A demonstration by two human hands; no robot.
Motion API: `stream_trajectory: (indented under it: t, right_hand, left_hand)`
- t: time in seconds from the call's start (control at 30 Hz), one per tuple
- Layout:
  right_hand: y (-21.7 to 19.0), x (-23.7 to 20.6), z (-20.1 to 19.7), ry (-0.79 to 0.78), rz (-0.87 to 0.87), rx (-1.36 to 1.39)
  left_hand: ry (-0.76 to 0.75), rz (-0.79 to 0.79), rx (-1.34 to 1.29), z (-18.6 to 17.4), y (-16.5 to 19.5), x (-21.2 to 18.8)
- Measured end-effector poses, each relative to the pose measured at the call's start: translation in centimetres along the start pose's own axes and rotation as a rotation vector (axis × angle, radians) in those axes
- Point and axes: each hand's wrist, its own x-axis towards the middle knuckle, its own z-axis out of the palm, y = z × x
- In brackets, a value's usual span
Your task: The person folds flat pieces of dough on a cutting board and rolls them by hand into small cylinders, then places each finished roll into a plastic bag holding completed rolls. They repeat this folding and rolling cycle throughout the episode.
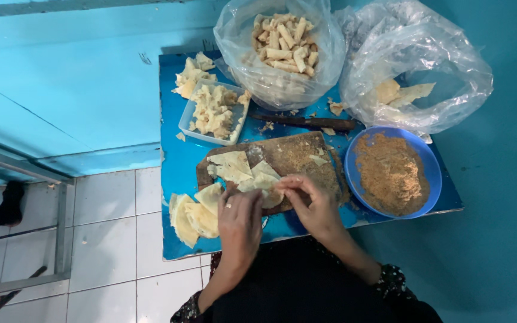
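Observation:
My left hand (240,221), with a ring on one finger, and my right hand (312,203) both pinch a thin pale wrapper sheet (264,185) over the near edge of a brown wooden cutting board (297,158). More triangular wrapper pieces (230,164) lie on the board's left part. A stack of folded wrappers (191,216) rests on the blue table (178,158) just left of my left hand. A blue bowl (354,152) of brown crumbly filling (391,173) stands right of the board.
A clear plastic bag (282,84) of finished rolls stands at the back. A second clear bag (417,66) holds a few wrapper sheets. A clear tub (188,119) holds wrapper scraps, and a dark knife (306,122) lies behind the board. White floor tiles (109,239) are at left.

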Motion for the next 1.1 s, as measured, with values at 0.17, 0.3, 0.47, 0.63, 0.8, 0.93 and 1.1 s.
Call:
stream_trajectory:
  t: [0.17,0.3,0.47,0.63,0.8,0.93,1.1]
  right_hand:
    - [-0.1,0.0,0.5,0.045,-0.148,-0.157]
    - [0.2,0.0,1.0,0.058,-0.161,-0.061]
    - [0.3,-0.1,1.5,0.086,-0.159,0.01]
    - [-0.6,-0.3,1.3,0.119,-0.412,-0.289]
    - [-1.7,-0.2,0.6,0.036,-0.482,-0.42]
    - [-1.8,0.6,-0.8,-0.117,-0.552,-0.479]
    - [-1.5,1.6,-1.6,-0.218,-0.578,-0.389]
  left_hand:
    - [-0.001,0.061,0.022,0.6,-0.1,0.1]
    - [0.04,0.065,0.027,0.9,-0.1,0.0]
    - [0.033,-0.026,-0.031,1.0,0.0,-0.3]
    - [0.02,-0.045,-0.018,1.1,0.1,-0.5]
    - [-0.079,0.038,0.141,0.2,0.0,-0.3]
    - [-0.191,0.131,0.237,-1.2,-0.2,-0.3]
    - [-0.2,0.187,0.298,-1.0,-0.8,0.5]
